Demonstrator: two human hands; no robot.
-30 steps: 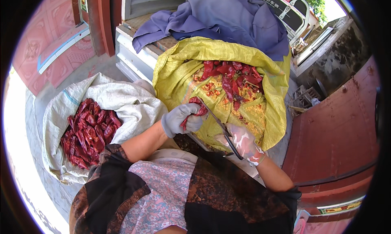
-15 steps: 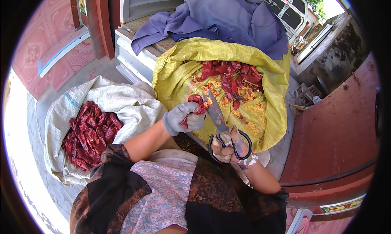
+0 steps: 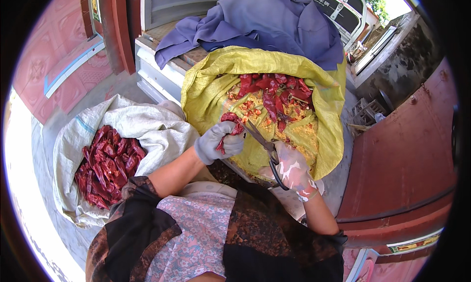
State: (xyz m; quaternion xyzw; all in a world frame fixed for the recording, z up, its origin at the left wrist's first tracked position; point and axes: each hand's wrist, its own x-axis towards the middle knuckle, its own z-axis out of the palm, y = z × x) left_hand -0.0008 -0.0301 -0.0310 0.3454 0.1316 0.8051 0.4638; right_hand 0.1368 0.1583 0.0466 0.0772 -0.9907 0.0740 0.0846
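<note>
A white woven sack [image 3: 147, 130] lies open on the ground at the left, holding a heap of whole dried red chillies [image 3: 105, 166]. A purple-blue cloth [image 3: 265, 24] is draped over a grey-white ledge [image 3: 157, 78] at the far centre. A red tiled surface [image 3: 54, 61] occupies the far left, beside a red door frame [image 3: 120, 26]. A red-brown metal panel [image 3: 407, 159] fills the right side. A small wire crate [image 3: 368, 112] sits on the ground at the far right, near a dark stone wall [image 3: 407, 66].
</note>
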